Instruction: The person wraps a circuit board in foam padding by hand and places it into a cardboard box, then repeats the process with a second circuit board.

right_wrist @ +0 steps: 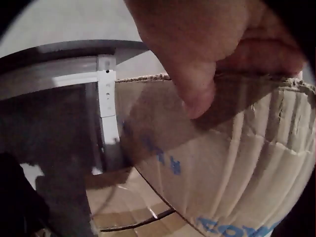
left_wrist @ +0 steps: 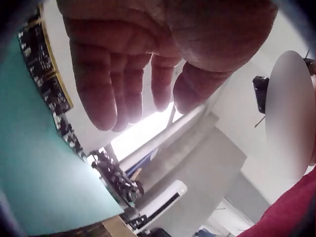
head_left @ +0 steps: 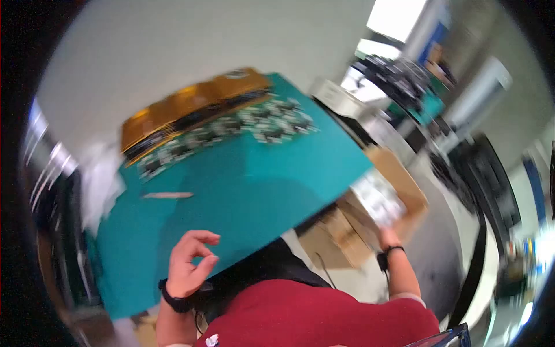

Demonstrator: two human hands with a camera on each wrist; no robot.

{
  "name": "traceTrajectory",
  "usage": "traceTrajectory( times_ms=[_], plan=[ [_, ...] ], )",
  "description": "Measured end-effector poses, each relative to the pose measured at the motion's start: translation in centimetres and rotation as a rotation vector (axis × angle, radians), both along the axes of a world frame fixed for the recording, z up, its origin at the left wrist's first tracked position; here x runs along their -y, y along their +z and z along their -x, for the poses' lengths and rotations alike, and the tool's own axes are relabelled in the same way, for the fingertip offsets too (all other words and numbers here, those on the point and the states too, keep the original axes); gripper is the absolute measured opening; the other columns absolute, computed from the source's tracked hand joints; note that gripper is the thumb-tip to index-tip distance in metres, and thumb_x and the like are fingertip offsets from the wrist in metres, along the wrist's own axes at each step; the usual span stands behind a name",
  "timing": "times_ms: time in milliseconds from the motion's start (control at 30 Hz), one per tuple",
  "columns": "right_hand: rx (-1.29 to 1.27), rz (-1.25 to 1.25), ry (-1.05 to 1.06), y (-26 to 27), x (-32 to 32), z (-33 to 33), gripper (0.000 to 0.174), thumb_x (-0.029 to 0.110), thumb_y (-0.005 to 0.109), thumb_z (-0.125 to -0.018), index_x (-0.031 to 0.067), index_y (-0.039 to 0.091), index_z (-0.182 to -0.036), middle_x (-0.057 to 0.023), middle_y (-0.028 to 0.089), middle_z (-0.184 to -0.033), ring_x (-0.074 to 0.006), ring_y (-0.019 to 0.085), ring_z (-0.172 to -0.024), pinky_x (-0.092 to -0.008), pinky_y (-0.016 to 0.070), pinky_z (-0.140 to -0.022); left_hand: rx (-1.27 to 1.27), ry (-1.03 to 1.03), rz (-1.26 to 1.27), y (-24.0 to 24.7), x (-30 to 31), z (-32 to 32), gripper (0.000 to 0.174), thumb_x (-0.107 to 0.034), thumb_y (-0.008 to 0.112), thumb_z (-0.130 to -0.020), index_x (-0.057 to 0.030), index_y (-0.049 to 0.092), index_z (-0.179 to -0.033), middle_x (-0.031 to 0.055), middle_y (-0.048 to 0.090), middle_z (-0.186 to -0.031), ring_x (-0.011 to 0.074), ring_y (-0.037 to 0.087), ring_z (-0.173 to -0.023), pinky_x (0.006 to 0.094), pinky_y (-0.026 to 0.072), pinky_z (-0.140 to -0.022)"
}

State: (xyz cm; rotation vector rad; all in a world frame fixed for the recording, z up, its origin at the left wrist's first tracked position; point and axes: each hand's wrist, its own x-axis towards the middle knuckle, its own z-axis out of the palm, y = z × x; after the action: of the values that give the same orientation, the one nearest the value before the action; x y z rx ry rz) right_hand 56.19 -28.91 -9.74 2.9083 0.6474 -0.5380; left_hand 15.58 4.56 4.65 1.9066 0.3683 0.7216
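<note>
My left hand (head_left: 191, 263) hovers over the near edge of the teal mat (head_left: 248, 196), holding nothing; its fingers are loosely bent in the head view. The left wrist view shows the same hand (left_wrist: 148, 59) from the palm side. At the right, my right hand (head_left: 390, 238) is at the near wall of an open cardboard box (head_left: 413, 202) containing white items (head_left: 378, 199). In the right wrist view this hand (right_wrist: 212, 44) grips the top edge of the box wall (right_wrist: 197, 153), thumb on the outer face, fingers partly hidden behind it.
Green circuit boards (head_left: 280, 121) lie along an orange-gold tray (head_left: 196, 101) at the mat's far side. A thin pale object (head_left: 167, 195) lies left on the mat. White plastic (head_left: 101, 188) is at the left edge, another cardboard box (head_left: 335, 240) below the mat's right edge.
</note>
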Motion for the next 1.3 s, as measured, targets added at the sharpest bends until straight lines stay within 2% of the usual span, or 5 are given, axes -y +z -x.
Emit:
traceTrajectory(
  times_ms=[233,433,500,833,1300],
  plan=[
    [0.285,-0.42,0.318,-12.3,8.4,-12.2,0.038,0.013,0.052,-0.082,-0.0006,0.047,-0.117,-0.0121,0.05,-0.119,-0.0279,0.048,-0.109,-0.0383,0.0399,-0.091,0.126,0.378,-0.076,-2.6,0.8,12.6,0.028,-0.009,0.063,-0.078,-0.0041,0.042,-0.06,0.0086,0.061,-0.077,0.0181,0.057,-0.069,0.0293,0.0427,-0.058],
    [0.627,-0.74,0.59,7.2,-5.5,-5.6,0.042,0.009,0.056,-0.082,-0.0014,0.042,-0.121,-0.0191,0.049,-0.114,-0.0286,0.048,-0.105,-0.034,0.0381,-0.09,0.213,0.826,-0.014,-2.9,1.3,20.6,0.033,-0.004,0.059,-0.078,-0.0039,0.036,-0.056,0.0,0.04,-0.053,0.0078,0.033,-0.05,0.0256,0.0267,-0.045],
    [-0.126,-1.393,0.229,13.6,-12.7,1.0,0.038,-0.001,0.047,-0.084,-0.0009,0.043,-0.122,-0.0137,0.047,-0.123,-0.0244,0.042,-0.117,-0.0341,0.0339,-0.098,0.243,0.874,-0.071,-1.5,0.8,21.4,0.033,-0.004,0.058,-0.078,-0.0042,0.035,-0.055,-0.0012,0.037,-0.053,0.0075,0.031,-0.05,0.0255,0.0248,-0.045],
    [-0.005,-1.033,1.353,20.1,-35.1,19.4,0.035,0.012,0.065,-0.073,0.0055,0.055,-0.107,-0.0143,0.056,-0.108,-0.0308,0.05,-0.106,-0.0369,0.0381,-0.092,-0.465,0.964,-0.778,5.4,-9.6,20.4,0.028,-0.016,0.066,-0.073,-0.0035,0.052,-0.093,0.0127,0.054,-0.093,0.0275,0.052,-0.09,0.0359,0.044,-0.074],
    [-0.139,-0.782,1.173,16.0,-33.2,16.1,0.035,0.017,0.064,-0.075,0.0098,0.054,-0.107,-0.012,0.056,-0.105,-0.0286,0.05,-0.104,-0.0509,0.0253,-0.098,-1.119,0.977,-0.488,-3.6,-30.2,15.4,0.025,-0.016,0.049,-0.08,-0.0075,0.054,-0.102,0.0135,0.057,-0.102,0.029,0.055,-0.097,0.0401,0.0456,-0.08]
  ],
)
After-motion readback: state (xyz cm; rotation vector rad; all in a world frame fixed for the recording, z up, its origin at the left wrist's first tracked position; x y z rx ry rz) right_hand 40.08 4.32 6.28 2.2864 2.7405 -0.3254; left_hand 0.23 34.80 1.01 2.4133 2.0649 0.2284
